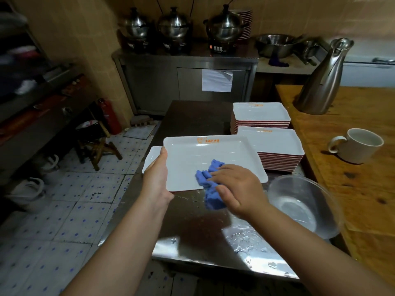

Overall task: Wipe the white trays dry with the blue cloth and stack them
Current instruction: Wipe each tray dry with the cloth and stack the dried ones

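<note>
A white rectangular tray (pixel 203 154) with an orange logo is held above the wet steel table. My left hand (pixel 157 178) grips its near left edge, thumb on top. My right hand (pixel 235 186) holds the crumpled blue cloth (pixel 208 182) and presses it on the tray's near right part; the cloth hangs over the tray's front edge. Another white tray (pixel 150 159) lies under the held one, showing at its left. Two stacks of white trays stand behind on the right: a near stack (pixel 282 146) and a far stack (pixel 259 113).
A clear bowl (pixel 303 208) with a little water sits at the table's right front. On the wooden counter to the right stand a white mug (pixel 357 146) and a steel jug (pixel 322 80). Water drops lie on the steel table (pixel 245 236). Tiled floor drops off to the left.
</note>
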